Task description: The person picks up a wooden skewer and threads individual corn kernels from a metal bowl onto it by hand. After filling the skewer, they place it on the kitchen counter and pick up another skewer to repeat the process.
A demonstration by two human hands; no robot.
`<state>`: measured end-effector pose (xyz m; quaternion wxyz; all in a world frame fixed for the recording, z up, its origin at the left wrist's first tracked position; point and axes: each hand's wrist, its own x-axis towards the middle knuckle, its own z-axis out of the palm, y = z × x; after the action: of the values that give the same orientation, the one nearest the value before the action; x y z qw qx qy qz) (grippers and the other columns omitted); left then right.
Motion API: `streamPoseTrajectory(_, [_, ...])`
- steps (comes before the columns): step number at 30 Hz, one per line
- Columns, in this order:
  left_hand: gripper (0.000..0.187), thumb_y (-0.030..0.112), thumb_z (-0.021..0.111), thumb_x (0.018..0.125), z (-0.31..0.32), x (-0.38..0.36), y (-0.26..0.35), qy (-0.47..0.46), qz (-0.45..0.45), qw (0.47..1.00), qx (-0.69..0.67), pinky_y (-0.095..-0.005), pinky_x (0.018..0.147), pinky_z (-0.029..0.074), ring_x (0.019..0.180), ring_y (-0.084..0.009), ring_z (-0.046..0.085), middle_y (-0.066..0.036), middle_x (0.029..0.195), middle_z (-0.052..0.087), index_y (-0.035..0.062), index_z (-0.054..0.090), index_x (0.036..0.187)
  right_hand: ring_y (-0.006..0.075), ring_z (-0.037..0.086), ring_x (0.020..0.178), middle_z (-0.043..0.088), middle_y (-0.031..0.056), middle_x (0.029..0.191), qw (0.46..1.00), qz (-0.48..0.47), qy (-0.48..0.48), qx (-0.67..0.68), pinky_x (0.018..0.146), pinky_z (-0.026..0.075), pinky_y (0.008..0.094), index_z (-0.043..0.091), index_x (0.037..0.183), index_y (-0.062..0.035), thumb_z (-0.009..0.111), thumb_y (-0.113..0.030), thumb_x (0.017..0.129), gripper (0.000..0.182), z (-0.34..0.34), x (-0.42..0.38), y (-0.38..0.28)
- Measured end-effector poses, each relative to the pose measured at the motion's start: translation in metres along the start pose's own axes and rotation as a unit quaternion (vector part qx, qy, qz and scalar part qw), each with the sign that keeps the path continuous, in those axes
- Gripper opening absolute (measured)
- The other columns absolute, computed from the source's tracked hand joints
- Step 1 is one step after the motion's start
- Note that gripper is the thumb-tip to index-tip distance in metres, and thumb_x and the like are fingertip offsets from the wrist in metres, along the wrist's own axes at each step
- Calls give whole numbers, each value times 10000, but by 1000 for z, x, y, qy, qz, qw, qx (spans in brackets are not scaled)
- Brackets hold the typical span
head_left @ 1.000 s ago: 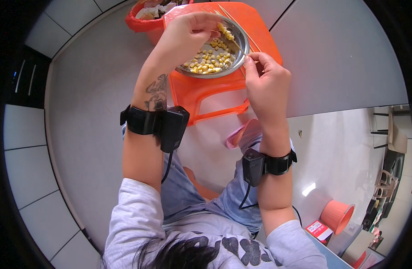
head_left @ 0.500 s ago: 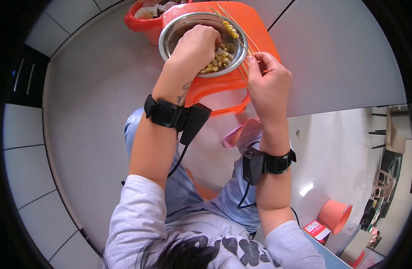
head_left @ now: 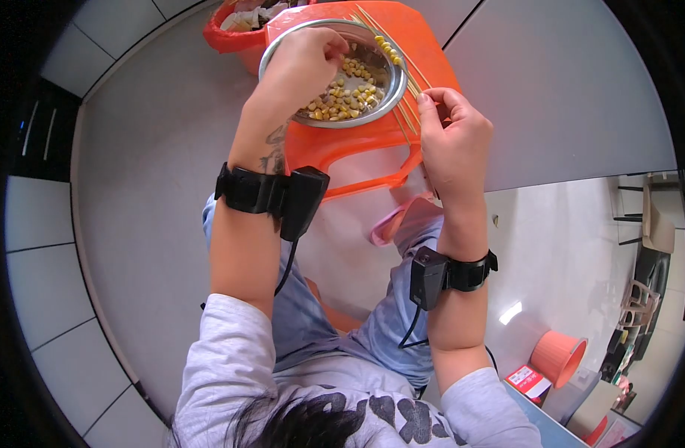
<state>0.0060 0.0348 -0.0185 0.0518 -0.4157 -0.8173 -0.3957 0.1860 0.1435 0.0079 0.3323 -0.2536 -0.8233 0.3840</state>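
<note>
In the head view, the right hand (head_left: 454, 131) pinches a thin skewer (head_left: 411, 79) between thumb and forefinger, with a short row of threaded corn kernels (head_left: 388, 51) near its far end, by the bowl's right rim. The left hand (head_left: 305, 63) hovers over the metal bowl (head_left: 394, 89) of loose kernels (head_left: 344, 101) on the orange stool (head_left: 436, 48), fingers curled, though whether they grip anything I cannot tell
</note>
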Motion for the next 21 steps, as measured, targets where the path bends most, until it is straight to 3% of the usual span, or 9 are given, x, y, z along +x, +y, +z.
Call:
streamPoseTrajectory(1, [166,44,643,811,-3,0,0,0,0,1000,0,-347,763,532,822,-267,680,-153,882,700,12,704,962,141,530,473,578,121,556,1000,2,-1,1,487,419,294,642,827,51,598,-88,875,154,0,0,1])
streamPoseTrajectory(3, [213,62,650,811,-13,-1,0,26,-94,992,-82,-323,752,538,824,-224,686,-130,875,708,35,711,1014,138,532,474,581,120,558,1000,-4,-4,0,488,421,290,646,825,52,604,-88,871,154,0,-1,-1])
streamPoseTrajectory(6, [258,92,636,878,-25,2,-16,42,-77,979,-186,-266,809,518,902,-150,655,-78,976,702,23,686,1122,131,540,480,591,117,565,999,-11,-30,-2,490,424,284,654,823,56,615,-87,863,153,-1,-1,-4])
streamPoseTrajectory(10, [256,113,693,857,-36,0,-20,100,-101,955,-262,-251,849,507,947,-133,642,-69,1007,697,43,700,1103,124,561,498,612,116,588,997,-6,-68,21,496,432,278,666,833,61,626,-83,853,150,0,-2,-5])
streamPoseTrajectory(21, [238,94,704,849,-40,0,-28,104,-74,956,-266,-249,847,507,925,-129,647,-61,995,699,28,705,1077,169,630,554,651,149,645,997,-44,-62,33,544,482,288,672,859,62,630,-66,845,135,10,-4,-8])
